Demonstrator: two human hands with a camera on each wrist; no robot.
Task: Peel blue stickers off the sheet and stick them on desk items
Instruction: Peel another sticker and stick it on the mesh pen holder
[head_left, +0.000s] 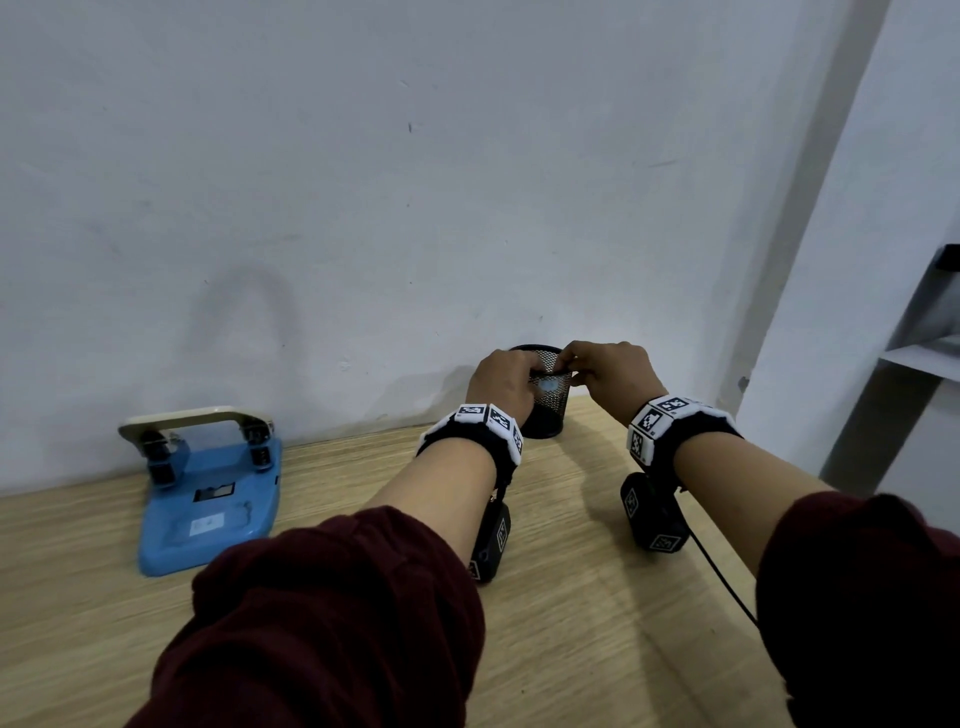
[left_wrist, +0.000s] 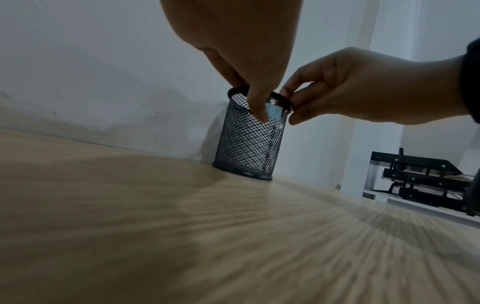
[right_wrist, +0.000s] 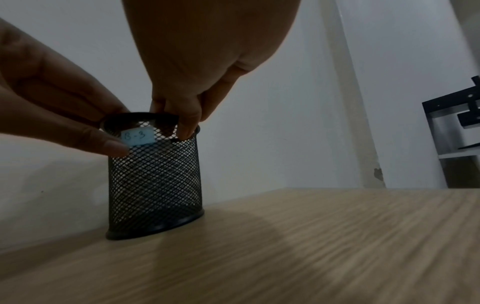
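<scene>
A black mesh pen cup (head_left: 544, 410) (left_wrist: 246, 144) (right_wrist: 155, 185) stands upright on the wooden desk near the wall. A small blue sticker (head_left: 548, 385) (left_wrist: 274, 112) (right_wrist: 138, 137) marked "B-3" sits on its near wall just under the rim. My left hand (head_left: 522, 378) (left_wrist: 253, 98) (right_wrist: 114, 133) pinches the cup's left rim, thumb outside beside the sticker. My right hand (head_left: 567, 366) (left_wrist: 292, 102) (right_wrist: 185, 125) pinches the right rim with curled fingers. No sticker sheet is in view.
A blue hole punch (head_left: 208, 499) with a cream handle lies at the left of the desk (head_left: 363, 467), close to the white wall. Off the desk's right edge stands a grey shelf (head_left: 919, 358) holding black trays (left_wrist: 420, 176).
</scene>
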